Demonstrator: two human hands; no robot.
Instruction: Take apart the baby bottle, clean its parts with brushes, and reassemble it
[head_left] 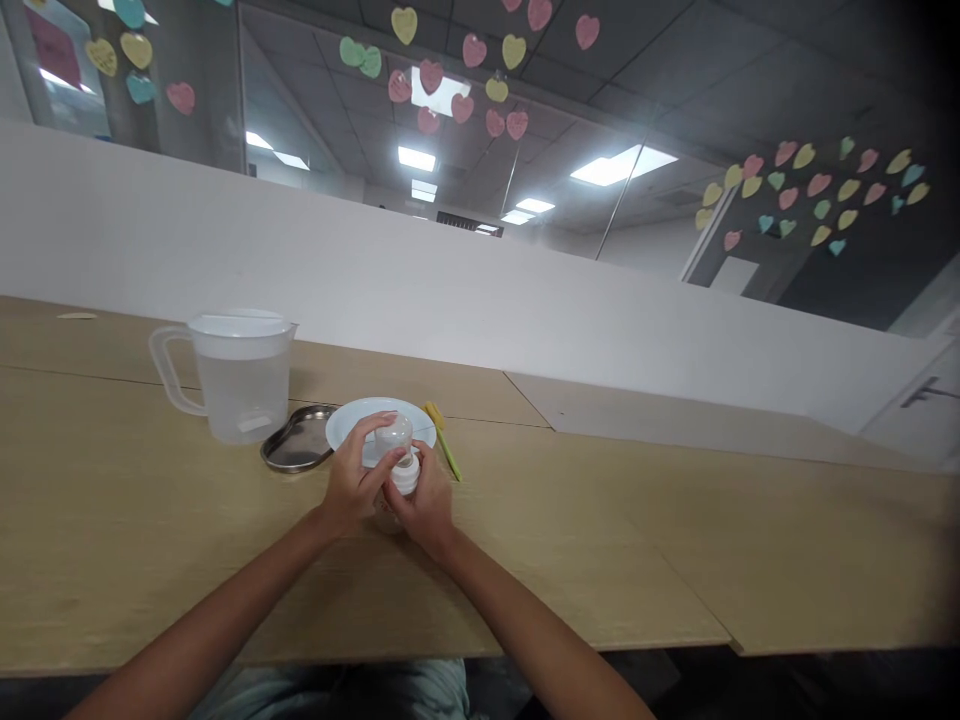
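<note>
Feeding bottle [406, 478], 1, with white collar and clear dome cap [395, 432]: between the 2 hands, over the tabletop [600, 560]; base contact unclear. Long axis near upright, capped end upward.

Left hand [351, 478]: thumb and fingers pinching about the dome cap. Right hand [427, 500]: curled round the collar and upper body.

Step in hand, as judged: handling the cap; fitting or removing, cannot tell. Next move seems to call for a steady right-hand hold.

Beyond the hands: 1 plate [346, 420]. Beyond the right: 1 yellow-green brush [448, 450].
</note>
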